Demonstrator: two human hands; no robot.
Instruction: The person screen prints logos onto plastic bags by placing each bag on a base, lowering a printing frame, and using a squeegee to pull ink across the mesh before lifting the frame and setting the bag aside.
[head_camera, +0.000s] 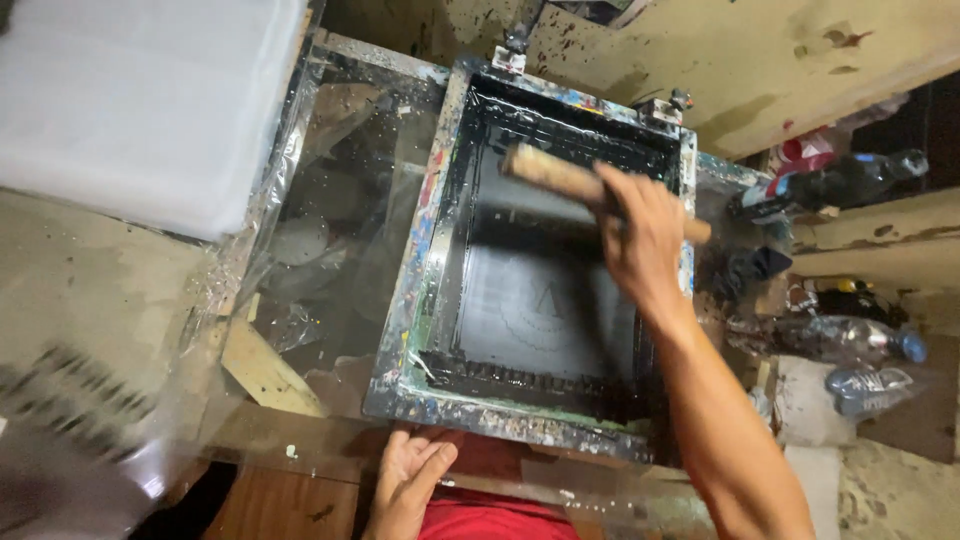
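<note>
The right hand is closed around a squeegee with a round, ink-speckled wooden handle, its fingers wrapped over the middle of the handle so that both ends stick out; the squeegee lies slantwise across the far part of a rectangular screen-printing frame with a paint-spattered metal rim and black inked mesh. That frame sits in the middle of the glass-topped, plastic-covered printing bench and is held at its far edge by two metal hinge clamps. Thick black ink pools along the frame's near inner edge, and a faint round design shows in the mesh. The left hand rests at the bench's near edge, just below the frame's near left corner, fingers loosely together and holding nothing. A blurred stack of white sheets occupies the far left corner. Off the bench's right edge lie several plastic bottles, one dark, two clear and crumpled.
</note>
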